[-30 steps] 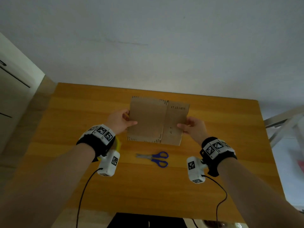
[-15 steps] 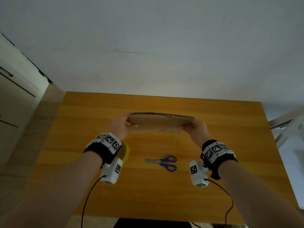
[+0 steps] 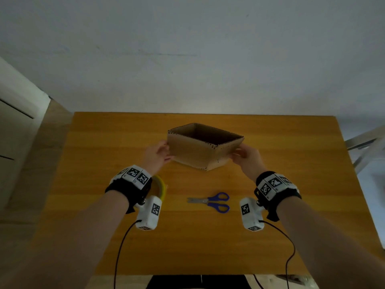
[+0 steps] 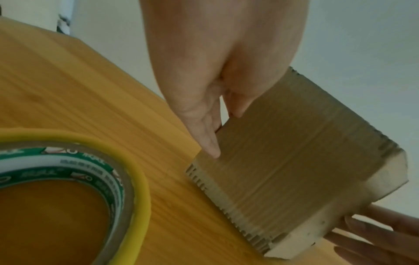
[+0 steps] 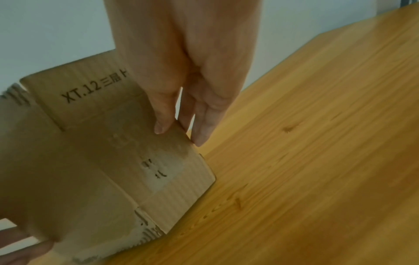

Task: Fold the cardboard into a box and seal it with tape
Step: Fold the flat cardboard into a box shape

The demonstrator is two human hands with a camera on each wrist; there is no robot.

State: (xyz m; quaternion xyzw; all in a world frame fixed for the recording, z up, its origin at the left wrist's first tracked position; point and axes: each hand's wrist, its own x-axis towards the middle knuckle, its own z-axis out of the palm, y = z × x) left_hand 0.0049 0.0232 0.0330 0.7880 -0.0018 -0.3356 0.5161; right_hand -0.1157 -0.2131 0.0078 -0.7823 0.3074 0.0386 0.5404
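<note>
The brown cardboard box [image 3: 200, 152] stands opened into a four-sided tube with its top open, over the middle of the wooden table [image 3: 281, 226]. My left hand [image 3: 166, 152] pinches its left corner edge, thumb on the near wall [image 4: 294, 161]. My right hand [image 3: 236, 153] pinches the right corner edge beside the "XT.12" print [image 5: 79, 93]. In the wrist views the left hand [image 4: 224, 132] and the right hand [image 5: 181, 134] each have the thumb in front and the fingers behind. The lower flaps are near the tabletop; I cannot tell whether they touch. A yellow-rimmed tape roll [image 4: 68, 179] lies under my left wrist.
Blue-handled scissors [image 3: 210, 202] lie shut on the table between my wrists, near side of the box. The tape roll [image 3: 162, 187] is half hidden by my left wristband. A white wall runs behind the table, a cabinet stands at the left and a metal frame [image 3: 364, 142] at the right.
The flat cardboard was lifted off the table, tipped edge-on, then pushed open from both side edges into an open tube. Both hands kept their hold on its left and right edges.
</note>
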